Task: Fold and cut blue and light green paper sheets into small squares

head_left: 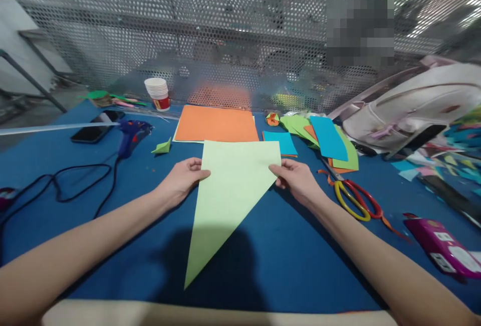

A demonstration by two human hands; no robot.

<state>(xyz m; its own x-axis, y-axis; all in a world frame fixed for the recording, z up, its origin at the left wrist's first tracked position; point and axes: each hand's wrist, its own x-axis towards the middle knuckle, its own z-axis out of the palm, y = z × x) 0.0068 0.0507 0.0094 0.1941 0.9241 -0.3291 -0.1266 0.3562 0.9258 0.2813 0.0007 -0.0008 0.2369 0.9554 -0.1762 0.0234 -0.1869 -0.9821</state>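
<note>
Pinching pale-green paper (pixel 233 190) mid-frame with left hand (pixel 185 176) and right hand (pixel 296 175); looks light, easily creased, best held by edges!

No text, label or number is legible.

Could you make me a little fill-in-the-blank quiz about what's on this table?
1. The left hand and right hand hold one pale ____ paper sheet.
2. The scissors have one red handle and one ____ handle.
3. The stacked cups stand to the ____ of the large orange sheet.
4. The glue gun is coloured ____.

Missing words: green; yellow; left; blue.
</note>
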